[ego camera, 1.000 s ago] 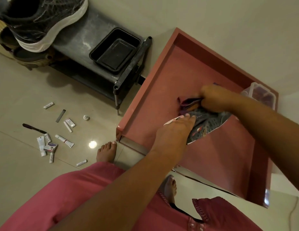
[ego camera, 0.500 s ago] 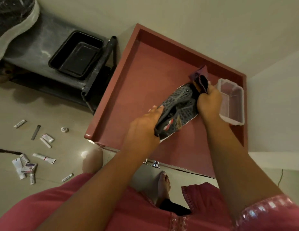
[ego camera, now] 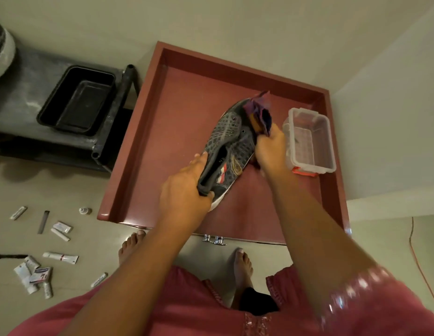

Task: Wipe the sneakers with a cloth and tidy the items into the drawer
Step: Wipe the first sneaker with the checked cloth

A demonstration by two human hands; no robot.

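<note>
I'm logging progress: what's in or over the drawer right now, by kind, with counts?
Sneaker: 1, gripped by the left hand
Cloth: 1, gripped by the right hand
Clear box: 1
Total: 3

Home: shoe rack [ego camera: 66, 132], tiled floor [ego camera: 22, 180]

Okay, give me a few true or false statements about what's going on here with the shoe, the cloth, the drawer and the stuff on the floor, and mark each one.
1. The left hand grips the sneaker at its heel end. True.
2. The right hand holds a cloth against the sneaker. True.
3. The clear plastic container sits on the floor. False: it sits inside the red drawer.
4. The small tubes lie in the black tray. False: they lie scattered on the floor; nothing shows in the tray.
5. The drawer is pushed shut. False: it is open.
</note>
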